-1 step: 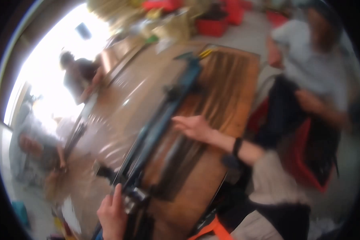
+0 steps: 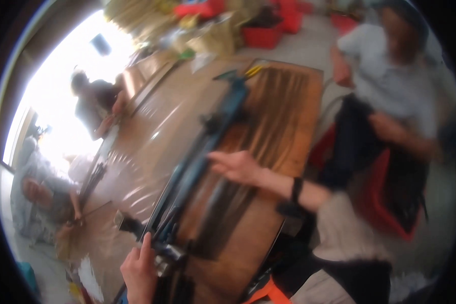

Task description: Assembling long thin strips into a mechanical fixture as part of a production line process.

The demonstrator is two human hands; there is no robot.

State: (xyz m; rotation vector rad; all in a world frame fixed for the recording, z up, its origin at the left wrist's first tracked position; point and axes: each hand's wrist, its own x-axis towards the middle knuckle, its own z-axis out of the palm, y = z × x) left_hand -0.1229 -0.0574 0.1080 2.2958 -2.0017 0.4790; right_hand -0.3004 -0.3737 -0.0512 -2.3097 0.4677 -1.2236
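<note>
A long blue metal frame with parallel rails (image 2: 197, 154) runs diagonally across the table. My left hand (image 2: 138, 273) is at its near end, beside a shiny metal fitting (image 2: 173, 252). The index finger is stretched along the frame and the others are curled; what they grip is hidden. Over the frame's right side, my right hand (image 2: 238, 167) has thumb and fingers pressed together near the rails. Blur hides whatever is between them. Long dark strips (image 2: 276, 119) lie side by side on the table, beyond and below my right hand.
The brown table (image 2: 238, 276) has clear plastic sheeting (image 2: 131, 167) on its left part. Two people (image 2: 99, 101) work along the left side; another person (image 2: 395, 91) sits at the right by a red crate (image 2: 377, 197). Red bins (image 2: 262, 36) stand at the back.
The whole view has shifted slightly, moving the table a little left and down. My right hand has moved slightly left toward the rails. My left hand stays at the near end.
</note>
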